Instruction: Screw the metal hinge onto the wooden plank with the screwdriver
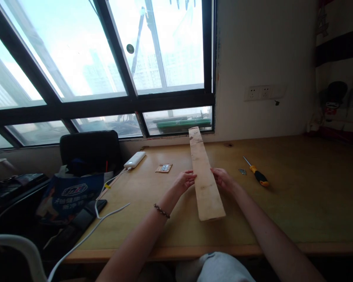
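Observation:
A long, pale wooden board [204, 176] points away from me over the table, its far end near the window sill. My left hand [186, 181] grips its left edge, and a beaded bracelet circles that wrist. On the opposite edge, my right hand [223, 181] is closed round the wood, with some fingers hidden beneath. To the right lie several screws [242, 171] and a screwdriver [257, 175] with a yellow and black handle. Left of the board is a small flat brown piece with metal parts on it [164, 168].
A white power bank [135, 159] with a white cable [98, 223] lies at the table's left edge. Beyond that edge are a black chair [90, 150] and a blue bag [73, 196]. The window and the wall with sockets [259, 93] border the wooden table [306, 203] behind.

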